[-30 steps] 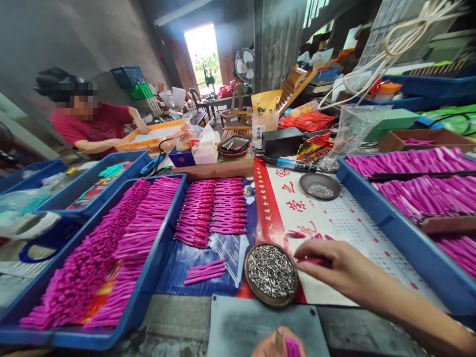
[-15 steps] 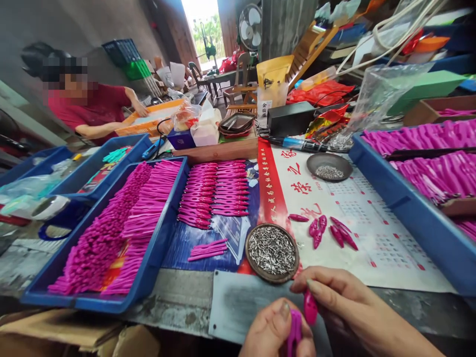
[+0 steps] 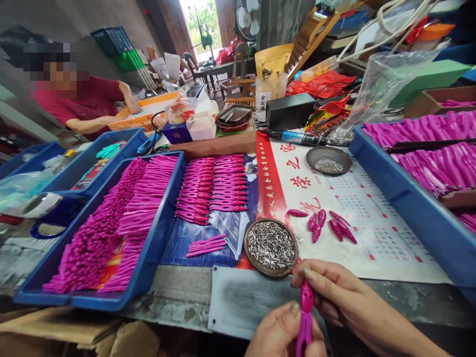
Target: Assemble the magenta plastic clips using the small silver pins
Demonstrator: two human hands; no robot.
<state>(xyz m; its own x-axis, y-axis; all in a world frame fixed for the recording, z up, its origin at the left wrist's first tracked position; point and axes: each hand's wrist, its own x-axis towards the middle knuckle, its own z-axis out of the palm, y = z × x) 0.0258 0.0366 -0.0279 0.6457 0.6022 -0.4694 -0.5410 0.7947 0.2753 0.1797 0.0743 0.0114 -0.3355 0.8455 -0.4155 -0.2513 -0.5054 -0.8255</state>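
- Magenta: grips split piece with left fingers.
- Pinches glossy piece with right fingers, seemingly for alignment.
- Has pins at eleven o'clock, likely for reach.

Grey bench, seemingly concrete, bears blue trays.

Toward the worktop's far edge, a black box, with a yellow pouch just behind and stacked dark dishes to the left. In front of the box, a blue-and-black pen-shaped tool. Near the left edge, a blue mug. Flat, reaching the near edge, a printed calendar sheet. Beyond the far edge, a person in red at an orange tray, and a fan.
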